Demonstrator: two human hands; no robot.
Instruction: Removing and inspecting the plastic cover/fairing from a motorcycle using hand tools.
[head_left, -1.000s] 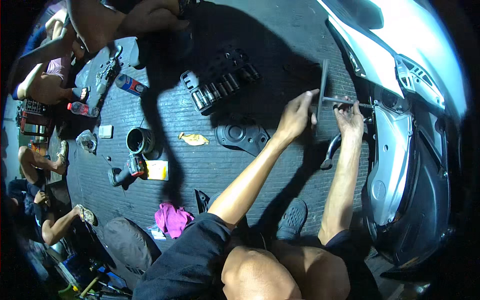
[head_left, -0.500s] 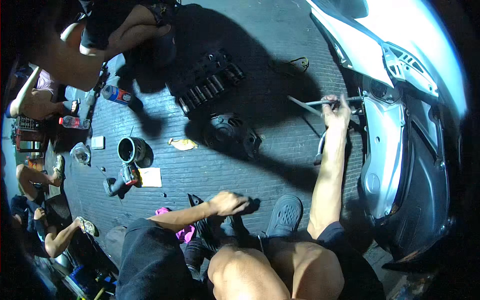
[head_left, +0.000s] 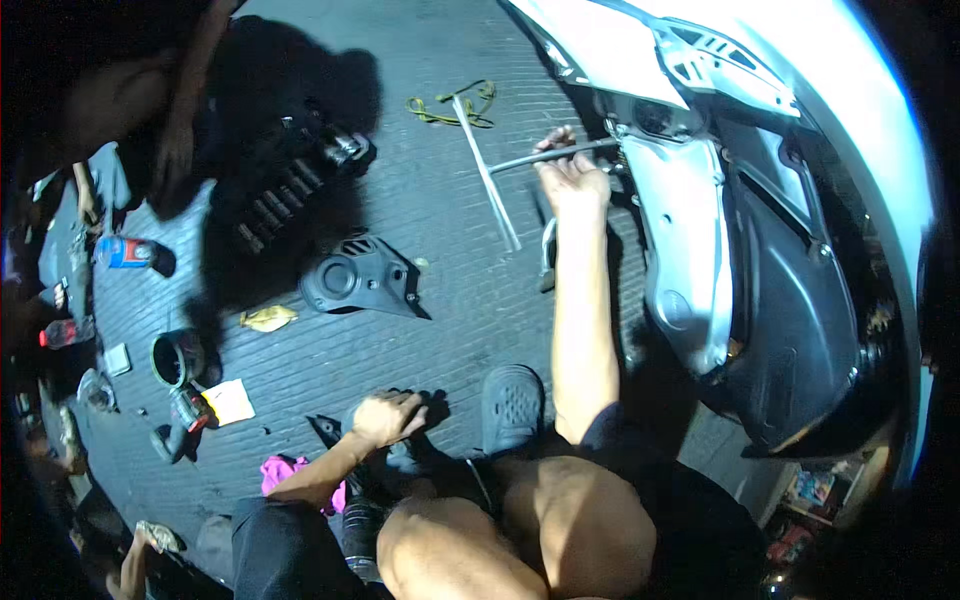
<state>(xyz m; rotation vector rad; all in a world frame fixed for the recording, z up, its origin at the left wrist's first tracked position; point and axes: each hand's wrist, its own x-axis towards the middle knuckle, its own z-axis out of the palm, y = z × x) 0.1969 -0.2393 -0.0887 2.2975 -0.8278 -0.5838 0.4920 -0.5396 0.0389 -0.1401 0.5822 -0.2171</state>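
My right hand (head_left: 573, 180) reaches forward with its fingers curled around the shaft of a T-handle wrench (head_left: 515, 161). The wrench's long crossbar lies at its left end, while the far end of the shaft meets the side of a scooter, beside a silver-grey cover (head_left: 680, 235). Under my right wrist, a metal lever or stand (head_left: 548, 250) is partly hidden. My left hand (head_left: 388, 418) hangs low in front of my left knee, above my shoe, with fingers loosely bent, slightly apart and nothing visible in them.
A black plastic cover (head_left: 350, 280) and a yellowish crumpled piece (head_left: 268, 318) lie on the ribbed floor. A socket set (head_left: 285, 195) sits in shadow, near a yellow cord (head_left: 465, 112). Farther left are a cordless power tool (head_left: 185, 415), a round container (head_left: 178, 355) and bottles (head_left: 125, 252).
The view has shifted right, so things appear farther left. The wrench's crossbar has turned to a steeper angle, and my right hand's fingers have changed position on the shaft.
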